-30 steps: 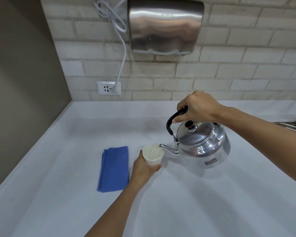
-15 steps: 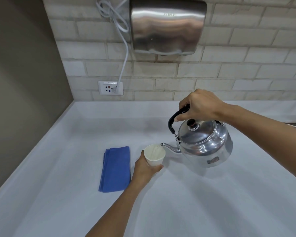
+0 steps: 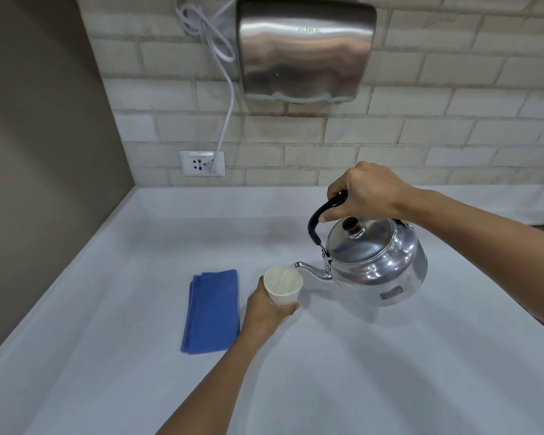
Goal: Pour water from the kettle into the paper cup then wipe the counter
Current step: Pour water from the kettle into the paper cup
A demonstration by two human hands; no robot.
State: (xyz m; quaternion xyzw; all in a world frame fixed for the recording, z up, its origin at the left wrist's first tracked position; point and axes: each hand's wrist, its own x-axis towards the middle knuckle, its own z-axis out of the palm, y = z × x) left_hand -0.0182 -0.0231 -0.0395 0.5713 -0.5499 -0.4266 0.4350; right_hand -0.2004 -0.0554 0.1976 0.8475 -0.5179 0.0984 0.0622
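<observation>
A shiny metal kettle (image 3: 377,262) with a black handle hangs tilted to the left above the white counter (image 3: 358,372). My right hand (image 3: 365,193) grips its handle from above. Its spout sits over the rim of a white paper cup (image 3: 283,285), and a thin stream of water runs into the cup. My left hand (image 3: 264,310) wraps the cup's lower part from the near side. A folded blue cloth (image 3: 212,310) lies flat on the counter just left of the cup.
A steel hand dryer (image 3: 305,48) is mounted on the brick wall above, its white cord running to a wall socket (image 3: 202,163). A brown side wall closes the counter on the left. A bit of a sink edge shows at the far right.
The kettle has tipped a little further toward the cup and water now flows visibly from the spout. Both hands keep their grips in nearly the same places.
</observation>
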